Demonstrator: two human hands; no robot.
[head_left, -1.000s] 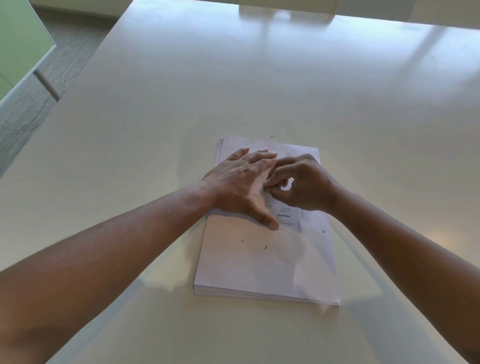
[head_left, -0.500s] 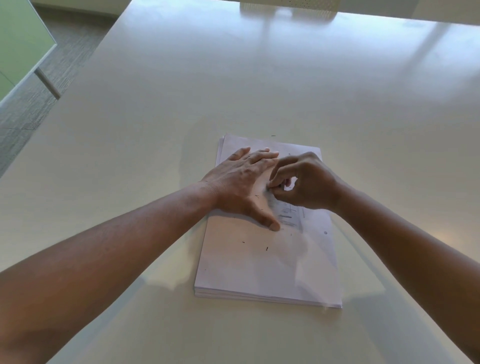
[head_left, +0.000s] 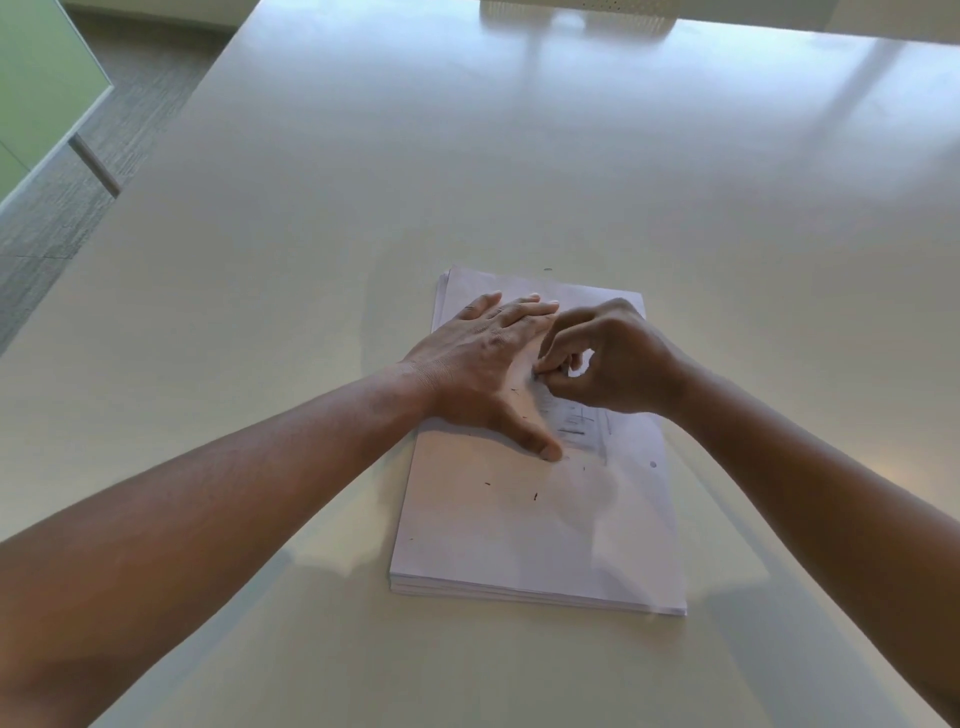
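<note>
Fingers (head_left: 551, 364) of the right hand (head_left: 621, 358) are curled tight, tips closed in a pinch on a small bit of the top sheet (head_left: 576, 428), beside its printed patch; whether a staple also sits between them is too small to tell; the left hand (head_left: 480, 358) lies flat and spread, gripping nothing, palm and thumb pressing the stack (head_left: 519, 545) down; that press likely keeps the paper from sliding or lifting while the right hand picks at it, and it sits just beside the pinch so the anchor is close to the pull; the stack lies squared near the middle of the bench (head_left: 467, 156), short edge towards the person, within easy reach of both arms. Counted: two hands; one stack, its sheets too thin to number; one sheet showing print; about five short dark specks (head_left: 487, 484) strewn on the paper, possibly staples; one bench; one green panel (head_left: 36, 93) at the left edge.
</note>
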